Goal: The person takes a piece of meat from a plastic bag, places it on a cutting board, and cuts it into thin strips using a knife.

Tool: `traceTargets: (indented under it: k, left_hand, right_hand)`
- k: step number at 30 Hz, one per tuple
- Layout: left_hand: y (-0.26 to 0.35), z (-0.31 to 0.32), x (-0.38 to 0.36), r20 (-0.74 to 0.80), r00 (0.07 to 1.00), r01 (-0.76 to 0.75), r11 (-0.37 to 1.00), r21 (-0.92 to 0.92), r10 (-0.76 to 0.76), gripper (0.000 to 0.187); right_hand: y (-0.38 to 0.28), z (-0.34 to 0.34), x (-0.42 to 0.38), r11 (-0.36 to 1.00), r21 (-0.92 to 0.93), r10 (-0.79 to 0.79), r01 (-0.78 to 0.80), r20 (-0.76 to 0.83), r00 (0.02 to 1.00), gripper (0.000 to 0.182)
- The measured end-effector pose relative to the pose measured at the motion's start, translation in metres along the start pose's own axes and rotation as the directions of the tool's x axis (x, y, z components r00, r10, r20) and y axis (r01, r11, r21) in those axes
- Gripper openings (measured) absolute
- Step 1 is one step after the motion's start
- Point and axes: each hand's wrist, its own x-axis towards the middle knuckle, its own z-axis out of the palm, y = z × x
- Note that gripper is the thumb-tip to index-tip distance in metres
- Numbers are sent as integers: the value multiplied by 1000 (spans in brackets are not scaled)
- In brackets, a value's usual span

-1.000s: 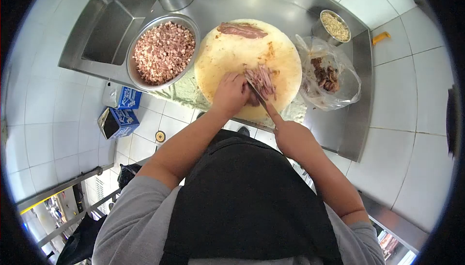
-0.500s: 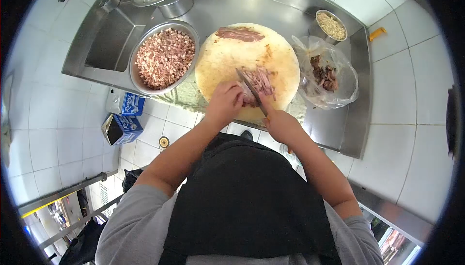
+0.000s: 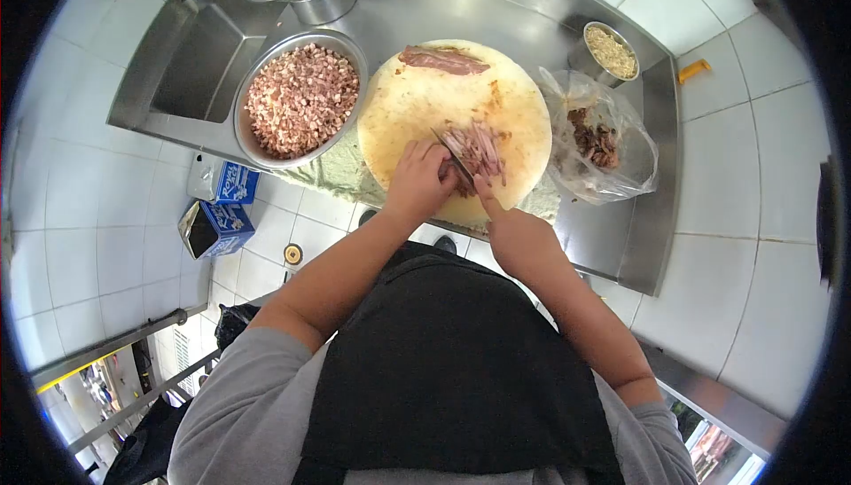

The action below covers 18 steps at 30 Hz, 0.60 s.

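**K:** Head view, biggest first. Steel counter (image 3: 496,6) fills the top of frame. Landmark = round cutting board (image 3: 417,99), sitting mid-counter.

**R:** What's around the board?

**K:** Sink basin (image 3: 191,73) well off its left side. Metal bowl of diced meat (image 3: 300,99) just beside its left edge. Clear plastic bag (image 3: 607,144) with dark scraps touching its right edge. Small tin of chopped bits (image 3: 612,49) beyond the bag, up right of the board. Whole meat slab (image 3: 441,59) on the board's far edge.

**R:** Hands?

**K:** Left hand (image 3: 417,182) on the board's near half, fingers curled down onto the pile of sliced meat strips (image 3: 479,148), pinning it. Right hand (image 3: 514,232) at the board's near edge, closed around the knife (image 3: 452,159) handle. Blade runs up-left across the strips, just beside the left fingertips.

**R:** Blade touching the board?

**K:** Can't tell; tip is hidden in the meat.
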Motion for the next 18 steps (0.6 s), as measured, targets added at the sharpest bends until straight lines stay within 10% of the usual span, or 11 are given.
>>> traceTargets:
  k: [18]
  left_hand:
    - [-1, -1, 0, 18, 997, 82, 993, -85, -81, 21]
  right_hand:
    - [17, 25, 13, 996, 85, 39, -41, 25, 999, 79]
